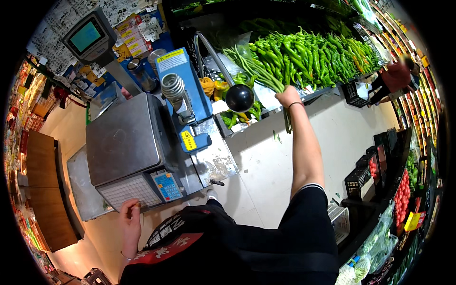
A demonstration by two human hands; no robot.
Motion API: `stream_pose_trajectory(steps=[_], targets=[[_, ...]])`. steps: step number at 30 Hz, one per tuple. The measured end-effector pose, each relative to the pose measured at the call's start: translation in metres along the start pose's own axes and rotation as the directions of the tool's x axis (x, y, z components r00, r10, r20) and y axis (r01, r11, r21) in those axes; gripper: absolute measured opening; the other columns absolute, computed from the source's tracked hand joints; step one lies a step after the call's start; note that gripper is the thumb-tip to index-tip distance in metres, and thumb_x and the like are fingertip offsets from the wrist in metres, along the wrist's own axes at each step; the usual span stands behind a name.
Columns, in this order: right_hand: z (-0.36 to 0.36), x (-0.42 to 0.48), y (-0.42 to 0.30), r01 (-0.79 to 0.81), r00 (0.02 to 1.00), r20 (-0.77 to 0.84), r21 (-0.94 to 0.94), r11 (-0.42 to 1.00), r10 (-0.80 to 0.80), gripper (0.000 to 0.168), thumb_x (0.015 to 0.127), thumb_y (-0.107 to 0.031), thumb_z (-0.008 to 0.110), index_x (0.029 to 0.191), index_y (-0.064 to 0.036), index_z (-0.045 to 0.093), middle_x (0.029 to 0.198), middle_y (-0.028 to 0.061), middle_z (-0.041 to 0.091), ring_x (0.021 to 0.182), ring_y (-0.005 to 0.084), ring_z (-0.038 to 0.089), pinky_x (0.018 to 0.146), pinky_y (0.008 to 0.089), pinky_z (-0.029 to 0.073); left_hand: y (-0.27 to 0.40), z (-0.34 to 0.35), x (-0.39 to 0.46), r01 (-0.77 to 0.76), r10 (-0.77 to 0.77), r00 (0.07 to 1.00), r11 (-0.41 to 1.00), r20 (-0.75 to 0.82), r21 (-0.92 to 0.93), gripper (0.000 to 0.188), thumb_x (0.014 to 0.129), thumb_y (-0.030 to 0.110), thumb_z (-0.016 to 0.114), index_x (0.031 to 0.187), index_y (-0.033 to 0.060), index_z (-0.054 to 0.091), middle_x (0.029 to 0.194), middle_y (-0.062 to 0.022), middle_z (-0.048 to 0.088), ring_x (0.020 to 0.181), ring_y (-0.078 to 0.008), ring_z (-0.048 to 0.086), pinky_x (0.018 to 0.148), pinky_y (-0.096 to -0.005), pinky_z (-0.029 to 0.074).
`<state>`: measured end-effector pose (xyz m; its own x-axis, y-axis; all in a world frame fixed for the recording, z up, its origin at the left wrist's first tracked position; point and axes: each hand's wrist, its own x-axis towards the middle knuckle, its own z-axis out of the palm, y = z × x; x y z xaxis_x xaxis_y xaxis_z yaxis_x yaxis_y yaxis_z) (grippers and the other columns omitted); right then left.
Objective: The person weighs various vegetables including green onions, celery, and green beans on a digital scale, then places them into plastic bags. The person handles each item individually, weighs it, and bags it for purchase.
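My right hand (pixel 288 96) grips a bunch of long green beans (pixel 258 73) near one end. The bunch stretches up and left over the vegetable display, past a clear plastic bag (pixel 243 42), and its short ends hang below my fist. My left hand (pixel 130 217) is loosely curled beside the front key panel (pixel 130 194) of a weighing scale, with nothing visible in it. The scale's metal platform (pixel 123 135) is bare. Between the scale and the beans stands a blue bag-sealing machine (pixel 185 85), its bent metal lever topped by a black ball knob (pixel 239 98).
Green peppers (pixel 313 58) are heaped on the display; more peppers (pixel 231 119) lie by the sealer. The scale's display post (pixel 121 76) rises at the left. A person (pixel 395 76) is beside a black crate (pixel 356 95) at far right. Crates (pixel 358 183) and a white basket (pixel 338 221) border the right-hand aisle.
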<state>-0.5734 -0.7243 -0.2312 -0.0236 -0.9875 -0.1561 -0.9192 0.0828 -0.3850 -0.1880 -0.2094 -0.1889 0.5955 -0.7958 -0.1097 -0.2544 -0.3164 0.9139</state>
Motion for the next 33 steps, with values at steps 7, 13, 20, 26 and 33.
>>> stream_pose_trajectory(steps=[7,13,20,26,33], targets=[[-0.142,-0.130,-0.004,0.294,0.912,-0.355,0.211,0.932,-0.207,0.030,0.070,-0.017,0.065,0.093,0.001,0.064,0.073,0.0156,0.066,0.065,0.0238,0.064,0.064,0.0347,0.050,0.083,0.082,0.037,-0.202,0.197,0.720,0.977,0.666,-0.070,0.016,0.090,0.007,0.058,0.103,-0.0008,0.063,0.098,-0.0097,0.065,0.094,-0.0179,0.062,0.083,-0.0291,0.048],[-0.224,-0.198,-0.014,0.367,0.871,-0.476,0.468,0.804,-0.121,0.018,0.075,-0.013,0.063,0.085,0.002,0.062,0.062,0.0016,0.057,0.054,0.0081,0.052,0.051,0.0245,0.041,0.135,0.160,0.044,-0.506,0.519,0.390,0.811,0.760,-0.294,0.019,0.089,0.009,0.058,0.106,0.0019,0.062,0.102,-0.0130,0.062,0.098,-0.0279,0.060,0.087,-0.0344,0.047],[-0.292,-0.295,-0.029,0.500,0.777,-0.616,0.477,0.723,-0.130,0.015,0.078,-0.009,0.067,0.089,0.000,0.062,0.068,-0.0004,0.057,0.058,0.0074,0.052,0.053,0.0219,0.041,0.163,0.171,0.043,-0.609,0.704,0.333,0.669,0.627,-0.427,0.023,0.085,0.006,0.062,0.108,0.0017,0.061,0.115,-0.0132,0.057,0.108,-0.0265,0.056,0.094,-0.0343,0.043],[-0.324,-0.354,-0.044,0.451,0.807,-0.579,0.474,0.756,-0.118,0.013,0.080,-0.014,0.065,0.085,-0.003,0.062,0.063,0.0010,0.056,0.056,0.0087,0.050,0.053,0.0233,0.039,0.177,0.177,0.047,-0.618,0.789,0.322,0.594,0.522,-0.516,0.025,0.085,0.005,0.064,0.109,0.0022,0.061,0.118,-0.0121,0.056,0.104,-0.0220,0.056,0.088,-0.0317,0.046],[-0.348,-0.404,-0.053,0.343,0.818,-0.575,0.473,0.811,-0.010,0.017,0.082,-0.017,0.063,0.092,-0.003,0.059,0.068,0.0000,0.052,0.061,0.0086,0.048,0.056,0.0237,0.037,0.190,0.162,0.035,-0.506,0.801,0.325,0.597,0.503,-0.623,0.038,0.086,0.014,0.066,0.120,0.0028,0.055,0.125,-0.0130,0.051,0.116,-0.0257,0.052,0.098,-0.0348,0.041]])
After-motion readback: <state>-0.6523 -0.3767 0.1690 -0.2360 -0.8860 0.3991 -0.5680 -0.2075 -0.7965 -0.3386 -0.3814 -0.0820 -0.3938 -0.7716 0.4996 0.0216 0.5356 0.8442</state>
